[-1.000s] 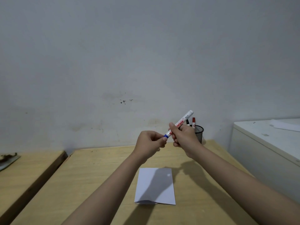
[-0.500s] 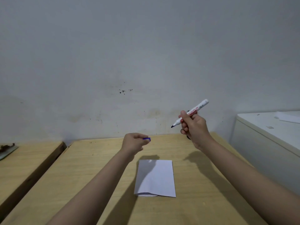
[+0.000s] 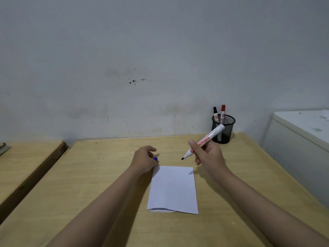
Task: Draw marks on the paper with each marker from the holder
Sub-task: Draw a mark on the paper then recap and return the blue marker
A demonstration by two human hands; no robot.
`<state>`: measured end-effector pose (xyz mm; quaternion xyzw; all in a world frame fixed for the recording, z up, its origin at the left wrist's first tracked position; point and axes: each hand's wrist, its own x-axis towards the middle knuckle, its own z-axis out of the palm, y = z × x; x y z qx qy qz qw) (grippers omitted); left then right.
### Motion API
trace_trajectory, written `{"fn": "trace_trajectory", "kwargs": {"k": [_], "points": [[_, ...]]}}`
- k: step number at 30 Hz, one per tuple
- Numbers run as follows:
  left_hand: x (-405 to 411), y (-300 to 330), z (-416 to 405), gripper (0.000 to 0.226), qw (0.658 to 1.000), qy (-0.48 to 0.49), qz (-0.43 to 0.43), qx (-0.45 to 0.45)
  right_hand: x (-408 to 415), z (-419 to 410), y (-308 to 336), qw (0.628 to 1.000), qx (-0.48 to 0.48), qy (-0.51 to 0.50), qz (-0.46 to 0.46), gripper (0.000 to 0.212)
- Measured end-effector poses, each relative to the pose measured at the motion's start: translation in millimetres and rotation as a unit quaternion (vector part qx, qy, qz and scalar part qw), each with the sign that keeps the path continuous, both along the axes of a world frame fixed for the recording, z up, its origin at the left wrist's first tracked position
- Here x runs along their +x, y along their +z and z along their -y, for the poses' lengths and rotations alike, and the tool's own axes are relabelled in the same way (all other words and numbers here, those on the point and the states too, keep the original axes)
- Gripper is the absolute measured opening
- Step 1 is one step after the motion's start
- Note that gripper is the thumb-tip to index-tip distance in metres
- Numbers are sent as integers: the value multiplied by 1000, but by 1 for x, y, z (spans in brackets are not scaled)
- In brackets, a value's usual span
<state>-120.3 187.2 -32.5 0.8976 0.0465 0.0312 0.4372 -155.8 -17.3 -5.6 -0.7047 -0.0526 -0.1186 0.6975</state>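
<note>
A white sheet of paper [image 3: 173, 188] lies in the middle of the wooden table [image 3: 89, 184]. My right hand [image 3: 207, 155] holds an uncapped white marker [image 3: 206, 139], its dark tip pointing down and left just above the paper's far edge. My left hand [image 3: 145, 158] rests at the paper's far left corner, fingers closed around the blue cap [image 3: 155, 159]. A black mesh holder [image 3: 223, 128] stands at the back right by the wall, with a black-capped marker [image 3: 215, 112] and a red-capped marker [image 3: 222, 111] upright in it.
A white cabinet [image 3: 300, 138] flanks the table on the right. A second wooden table [image 3: 23, 163] sits to the left across a narrow gap. The grey wall [image 3: 160, 59] runs directly behind the table.
The cap came off the marker and stayed in my left hand. Both hands have dropped toward the paper, and the holder is no longer hidden behind my right hand.
</note>
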Motion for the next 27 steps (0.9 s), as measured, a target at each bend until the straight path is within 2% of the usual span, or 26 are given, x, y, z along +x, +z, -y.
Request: {"fn": "trace_trajectory", "kwargs": {"k": [2, 4, 7, 10, 12, 14, 19, 27], "points": [[-1, 0, -2, 49, 998, -2, -20, -52, -1, -5, -5, 1000, 7, 1, -21, 31], [-6, -2, -8, 44, 996, 16, -20, -90, -2, -11, -7, 999, 19, 4, -31, 32], [-27, -7, -17, 33, 996, 17, -7, -88, -4, -22, -8, 997, 68, 15, -36, 31], [-53, -17, -19, 30, 1000, -23, -5, 0, -3, -39, -11, 992, 104, 20, -73, 26], [-63, -23, -18, 27, 996, -23, 13, 84, -2, -51, -14, 990, 99, 20, -100, 23], [-68, -27, -15, 25, 992, -12, 34, 120, 0, -62, -17, 987, 79, 18, -138, 22], [-77, -32, -11, 27, 989, 10, 76, 129, 8, -80, -29, 981, 76, 1, -181, 24], [-74, -34, -18, 35, 988, -5, 76, 136, 10, -85, -47, 993, 15, 20, -117, 26]]}}
